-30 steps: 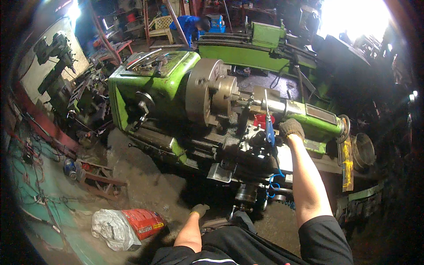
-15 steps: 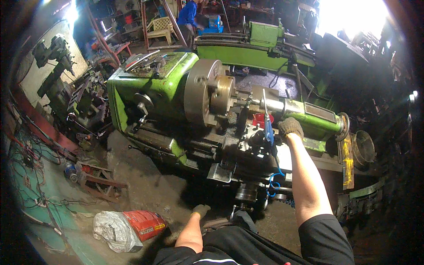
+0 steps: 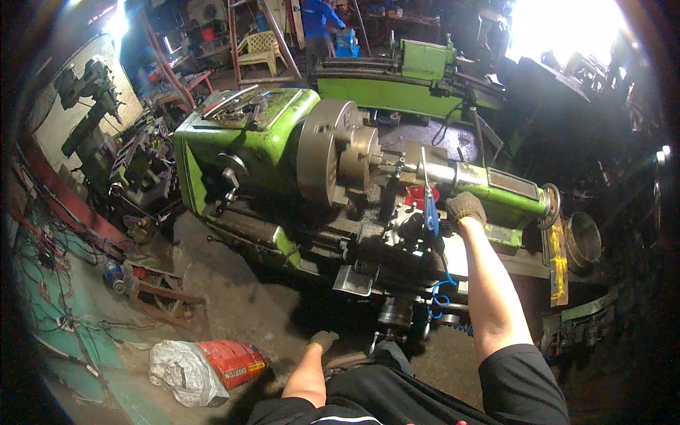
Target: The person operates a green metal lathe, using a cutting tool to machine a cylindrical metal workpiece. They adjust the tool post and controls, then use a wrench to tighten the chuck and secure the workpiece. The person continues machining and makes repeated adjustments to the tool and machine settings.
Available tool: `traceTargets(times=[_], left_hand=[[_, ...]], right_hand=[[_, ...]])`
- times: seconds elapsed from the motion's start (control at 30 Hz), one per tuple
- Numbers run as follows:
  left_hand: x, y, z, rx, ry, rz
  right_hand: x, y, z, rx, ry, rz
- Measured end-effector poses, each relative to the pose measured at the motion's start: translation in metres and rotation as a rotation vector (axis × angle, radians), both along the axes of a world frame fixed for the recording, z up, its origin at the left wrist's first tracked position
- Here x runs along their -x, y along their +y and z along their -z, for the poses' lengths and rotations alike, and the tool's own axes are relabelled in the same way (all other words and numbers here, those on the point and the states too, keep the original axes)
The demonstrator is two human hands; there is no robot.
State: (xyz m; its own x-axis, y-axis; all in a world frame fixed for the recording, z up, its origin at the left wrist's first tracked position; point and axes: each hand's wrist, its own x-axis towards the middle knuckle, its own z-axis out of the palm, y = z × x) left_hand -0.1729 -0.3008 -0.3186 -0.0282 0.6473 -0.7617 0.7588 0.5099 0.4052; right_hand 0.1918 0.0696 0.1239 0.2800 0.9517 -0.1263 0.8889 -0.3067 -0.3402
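My right hand [image 3: 465, 207], in a brown knit glove, is curled at the near side of the green tailstock [image 3: 499, 195] of a lathe. What its fingers close on is hidden. Left of it, a blue air blow gun [image 3: 431, 216] with a coiled blue hose [image 3: 440, 296] stands by the tool post [image 3: 405, 228]. Behind the gun is a red container [image 3: 418, 194]. A large grey chuck [image 3: 326, 152] holds a round metal workpiece [image 3: 359, 157], toward which the tailstock spindle points. My left hand [image 3: 325, 340], also gloved, hangs low above the floor, away from the machine; its fingers are indistinct.
A red and white sack [image 3: 230, 360] lies at lower left, near a rusty metal frame [image 3: 163, 294]. Hand tools lie on the green headstock [image 3: 248, 134]. Farther back are another green lathe [image 3: 389, 92], a cream plastic chair [image 3: 261, 53] and a person in blue [image 3: 320, 25].
The marks on the chuck and workpiece sit differently, as if turned. The person in blue has shifted to the right and stands more upright. My hands are nearly unmoved.
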Motion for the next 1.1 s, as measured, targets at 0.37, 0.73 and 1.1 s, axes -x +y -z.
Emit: traceTargets(times=[0.37, 0.73, 1.1], left_hand=[[-0.001, 0.003, 0.021, -0.005, -0.016, -0.039], [0.018, -0.009, 0.053, -0.085, 0.015, 0.083], [0.007, -0.011, 0.005, -0.032, 0.011, -0.096]], right_hand=[[0.0, 0.0, -0.003, -0.002, 0.024, 0.04], [0.0, 0.005, 0.002, 0.025, 0.009, 0.029], [0.005, -0.004, -0.01, 0.02, 0.03, 0.059]])
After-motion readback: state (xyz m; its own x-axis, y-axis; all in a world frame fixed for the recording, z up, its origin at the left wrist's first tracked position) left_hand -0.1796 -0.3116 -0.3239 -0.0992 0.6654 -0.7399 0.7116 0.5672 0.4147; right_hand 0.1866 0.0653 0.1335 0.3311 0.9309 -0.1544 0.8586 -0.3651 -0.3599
